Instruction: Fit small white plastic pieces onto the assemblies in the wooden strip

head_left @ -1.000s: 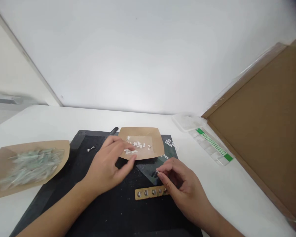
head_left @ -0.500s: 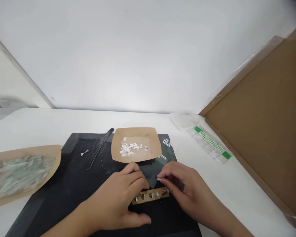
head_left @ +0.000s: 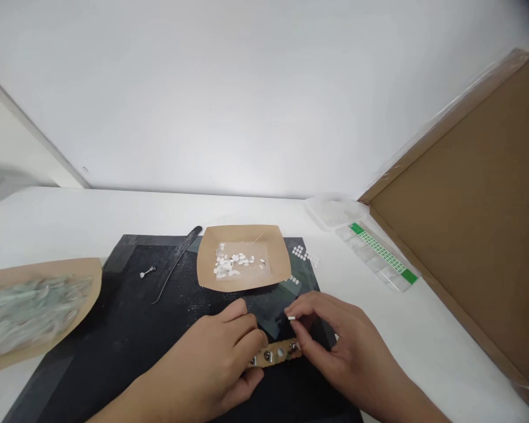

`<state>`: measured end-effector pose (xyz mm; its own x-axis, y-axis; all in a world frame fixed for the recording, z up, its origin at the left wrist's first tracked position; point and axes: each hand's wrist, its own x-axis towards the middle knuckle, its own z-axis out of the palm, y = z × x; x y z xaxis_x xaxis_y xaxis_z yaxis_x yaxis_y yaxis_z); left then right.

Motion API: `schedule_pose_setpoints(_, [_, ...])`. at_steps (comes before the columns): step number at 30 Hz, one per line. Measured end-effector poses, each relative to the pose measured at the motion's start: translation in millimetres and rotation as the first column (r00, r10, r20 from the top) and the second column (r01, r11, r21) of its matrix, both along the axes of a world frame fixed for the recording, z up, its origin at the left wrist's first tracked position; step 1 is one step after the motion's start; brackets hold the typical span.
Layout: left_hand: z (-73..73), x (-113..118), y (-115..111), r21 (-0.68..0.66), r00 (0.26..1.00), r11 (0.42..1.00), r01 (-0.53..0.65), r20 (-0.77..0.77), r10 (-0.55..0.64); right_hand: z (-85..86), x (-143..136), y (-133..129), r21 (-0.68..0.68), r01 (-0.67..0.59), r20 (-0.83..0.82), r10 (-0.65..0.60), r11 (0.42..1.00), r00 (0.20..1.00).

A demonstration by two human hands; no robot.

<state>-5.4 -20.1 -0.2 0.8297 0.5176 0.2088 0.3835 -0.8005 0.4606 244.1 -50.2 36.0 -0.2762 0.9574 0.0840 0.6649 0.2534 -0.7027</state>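
Near the front of the black mat lies a narrow tan strip (head_left: 273, 355) with several small shiny metal pieces and a pale round spot along it. Its left end is covered by my left hand (head_left: 229, 361), whose thumb and fingers close on it from both sides. My right hand (head_left: 341, 346) pinches a small white piece (head_left: 291, 318) between thumb and forefinger, just above the strip's right end. Behind my hands stands a brown paper tray (head_left: 243, 232) with many small white pieces (head_left: 235, 259) on a clear bag.
Across the black mat (head_left: 127, 329) lie a dark slim tool (head_left: 176, 264) and a small metal part (head_left: 148, 272). White dots (head_left: 304, 252) sit at its right edge. A tray of plastic packets (head_left: 35, 317) stands left; a green-labelled clear organizer (head_left: 381, 255) and cardboard box (head_left: 462, 217) are right.
My left thumb has moved up toward the fingers, closing on the strip and covering more of its left part. My right hand keeps its pinch on the white piece, shifting slightly right.
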Motion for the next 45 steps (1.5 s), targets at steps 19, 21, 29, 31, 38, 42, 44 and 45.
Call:
schedule_pose_setpoints(19, [-2.7,-2.9,-2.4,0.006,0.999,1.000,0.022,-0.046,-0.021,-2.2,-3.8,1.5,-0.253,-0.133,-0.028,0.130,0.958,0.991])
schedule_pose_setpoints(21, [-3.0,-2.8,-3.0,0.006,0.998,1.000,0.018,-0.053,-0.018,-2.6,-4.8,2.2,-0.256,-0.131,-0.012,0.132,0.958,0.991])
schedule_pose_setpoints(29, [-2.9,-2.7,-1.7,0.044,0.999,0.999,0.026,-0.046,-0.024,-3.6,-6.1,1.5,-0.272,-0.151,0.008,0.159,0.950,0.987])
schedule_pose_setpoints(31, [-3.3,-3.1,-0.9,0.038,0.998,0.999,0.028,-0.048,-0.026,-4.0,-4.1,1.6,-0.290,-0.144,0.008,0.153,0.946,0.988])
schedule_pose_setpoints(38, [-2.2,-3.6,-2.1,0.056,0.999,0.998,0.017,-0.035,-0.015,-5.6,2.5,4.7,-0.298,-0.140,-0.001,0.147,0.944,0.989])
schedule_pose_setpoints(42, [-2.5,-3.9,-2.7,0.038,0.999,0.999,0.012,-0.039,-0.010,-6.9,1.2,3.9,-0.303,-0.138,0.013,0.149,0.943,0.989])
schedule_pose_setpoints(44, [-3.2,-4.2,-2.8,0.029,0.999,1.000,0.008,-0.034,-0.007,-8.1,0.1,3.6,-0.308,-0.138,0.012,0.149,0.941,0.989])
schedule_pose_setpoints(45, [-3.6,-4.4,-2.8,0.025,0.999,1.000,0.007,-0.034,-0.006,-8.8,-0.2,3.6,-0.311,-0.137,0.011,0.148,0.941,0.989])
